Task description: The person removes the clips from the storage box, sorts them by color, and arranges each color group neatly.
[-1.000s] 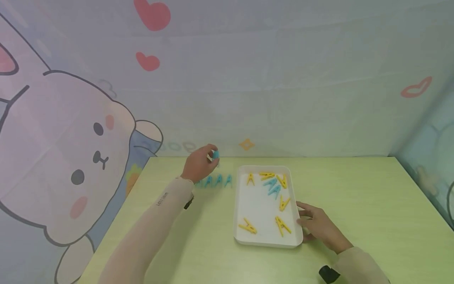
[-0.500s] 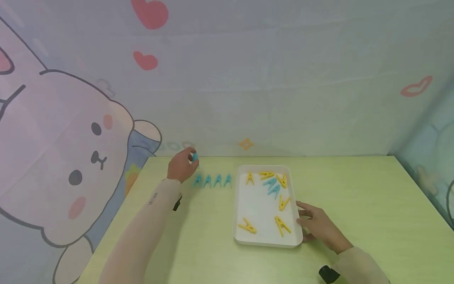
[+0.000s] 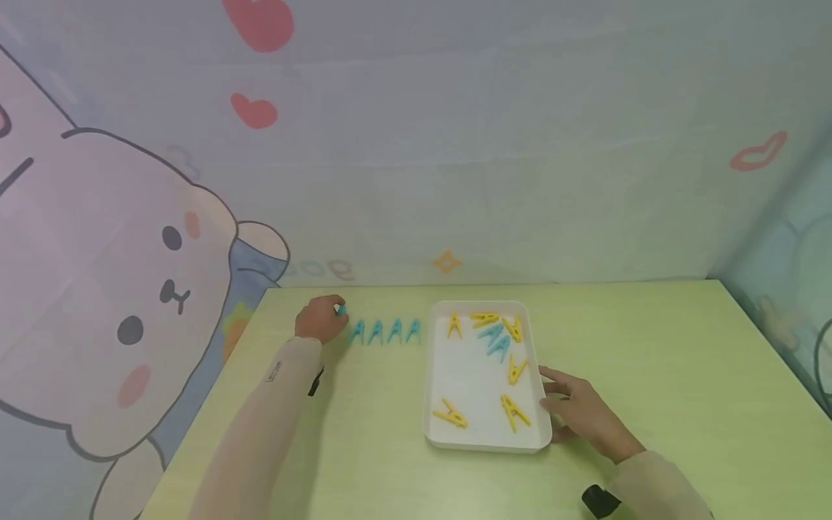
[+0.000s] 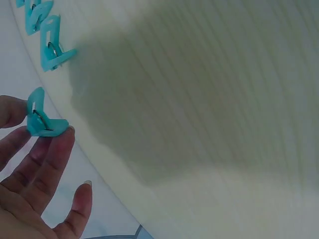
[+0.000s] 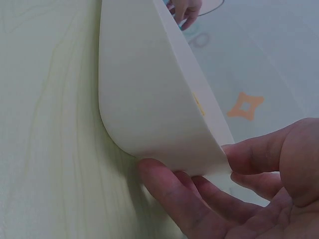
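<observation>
My left hand (image 3: 321,318) pinches a blue clothespin (image 4: 42,118) between thumb and fingers, close over the table's far left part. To its right, several blue clothespins (image 3: 375,332) stand in a row on the table. In the left wrist view, the nearest blue clothespin of that row (image 4: 52,47) sits just past the held one. My right hand (image 3: 585,412) holds the right side of a white tray (image 3: 468,442), with fingertips at its rim and lower edge in the right wrist view. Several yellow clothespins (image 3: 516,413) and two blue clothespins (image 3: 499,347) lie inside the tray.
The light green table (image 3: 676,361) runs back to a printed cloth (image 3: 520,144) hanging behind it. A dark strap piece (image 3: 599,500) shows at my right wrist.
My left hand has moved left past the row's left end and down toward the table with the blue clothespin. My right hand stays on the tray; the head view shifts slightly.
</observation>
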The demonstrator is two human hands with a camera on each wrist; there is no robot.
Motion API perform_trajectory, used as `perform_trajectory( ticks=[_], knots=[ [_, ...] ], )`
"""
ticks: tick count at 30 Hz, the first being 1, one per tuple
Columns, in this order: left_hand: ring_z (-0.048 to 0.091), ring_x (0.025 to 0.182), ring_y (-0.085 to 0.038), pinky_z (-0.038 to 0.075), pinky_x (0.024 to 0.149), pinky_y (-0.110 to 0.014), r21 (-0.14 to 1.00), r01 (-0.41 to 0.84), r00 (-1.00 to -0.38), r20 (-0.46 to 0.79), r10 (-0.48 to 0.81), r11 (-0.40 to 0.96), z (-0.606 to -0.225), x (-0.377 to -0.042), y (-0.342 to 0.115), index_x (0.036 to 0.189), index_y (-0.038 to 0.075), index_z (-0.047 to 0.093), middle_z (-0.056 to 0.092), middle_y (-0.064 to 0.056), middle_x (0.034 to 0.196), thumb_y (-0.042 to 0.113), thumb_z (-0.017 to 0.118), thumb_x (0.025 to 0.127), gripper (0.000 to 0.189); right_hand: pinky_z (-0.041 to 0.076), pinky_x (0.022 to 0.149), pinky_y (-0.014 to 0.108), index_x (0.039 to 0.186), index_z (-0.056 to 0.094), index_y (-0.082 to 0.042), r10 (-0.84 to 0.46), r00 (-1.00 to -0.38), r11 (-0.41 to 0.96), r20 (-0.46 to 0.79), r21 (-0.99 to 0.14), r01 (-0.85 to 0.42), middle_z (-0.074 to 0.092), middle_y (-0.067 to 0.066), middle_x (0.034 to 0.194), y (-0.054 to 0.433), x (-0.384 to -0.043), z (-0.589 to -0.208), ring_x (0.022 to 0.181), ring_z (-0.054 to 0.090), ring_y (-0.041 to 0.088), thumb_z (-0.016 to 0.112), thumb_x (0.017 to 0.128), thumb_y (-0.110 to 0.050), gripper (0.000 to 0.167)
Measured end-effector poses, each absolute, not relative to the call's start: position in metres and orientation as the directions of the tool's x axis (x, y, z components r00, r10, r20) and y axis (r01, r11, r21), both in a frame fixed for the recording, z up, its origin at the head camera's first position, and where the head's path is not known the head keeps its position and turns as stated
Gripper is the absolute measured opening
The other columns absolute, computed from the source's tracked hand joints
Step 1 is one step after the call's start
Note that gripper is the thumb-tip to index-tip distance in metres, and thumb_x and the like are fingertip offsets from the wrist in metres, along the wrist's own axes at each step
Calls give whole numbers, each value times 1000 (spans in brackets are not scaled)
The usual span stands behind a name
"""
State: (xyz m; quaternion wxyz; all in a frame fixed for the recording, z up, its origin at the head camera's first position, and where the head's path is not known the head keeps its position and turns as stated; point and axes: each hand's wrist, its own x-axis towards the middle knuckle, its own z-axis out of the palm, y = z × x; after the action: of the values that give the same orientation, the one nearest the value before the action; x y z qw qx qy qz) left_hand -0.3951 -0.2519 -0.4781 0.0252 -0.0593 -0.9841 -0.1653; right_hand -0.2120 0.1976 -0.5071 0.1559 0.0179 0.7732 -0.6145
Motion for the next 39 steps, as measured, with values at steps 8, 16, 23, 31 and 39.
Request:
perform_trajectory(
  ticks=[8,16,23,31,39],
  knots=[
    [68,85,-37,54,68,-51,219,58,-998,-26,65,974,-482,-392,-247,127,3,64,66,-21,120,18,62,92,38,58,65,45,153,32,-1,-159,-951,236,-266,-945,225,43,34,140,197,-211,-506,93,65,29,56,97,1,61],
    [66,96,-41,54,74,-53,163,70,-996,-43,78,984,-490,-391,-245,125,2,66,66,-20,120,16,61,92,36,58,65,45,152,32,-1,-154,-952,228,-266,-947,228,44,33,139,198,-211,-508,93,65,29,57,96,1,61],
    [67,92,-40,54,72,-53,158,74,-997,-14,77,985,-494,-389,-245,124,3,65,67,-19,117,18,61,95,33,58,64,45,152,33,-1,-151,-953,224,-261,-948,224,44,33,138,197,-211,-508,92,66,29,56,96,1,61],
    [64,93,-42,52,73,-56,159,79,-997,19,77,984,-488,-387,-248,127,2,63,62,-21,120,20,57,96,36,58,65,45,153,32,-1,-162,-952,227,-259,-949,219,43,34,139,197,-210,-507,92,66,29,56,96,1,61],
    [58,69,-31,49,57,-50,298,138,-962,267,56,945,-469,-387,-227,126,6,64,60,-17,117,17,54,94,35,58,65,44,153,31,0,-167,-951,242,-259,-946,215,42,35,139,197,-211,-505,91,66,29,56,97,0,62]
  ],
)
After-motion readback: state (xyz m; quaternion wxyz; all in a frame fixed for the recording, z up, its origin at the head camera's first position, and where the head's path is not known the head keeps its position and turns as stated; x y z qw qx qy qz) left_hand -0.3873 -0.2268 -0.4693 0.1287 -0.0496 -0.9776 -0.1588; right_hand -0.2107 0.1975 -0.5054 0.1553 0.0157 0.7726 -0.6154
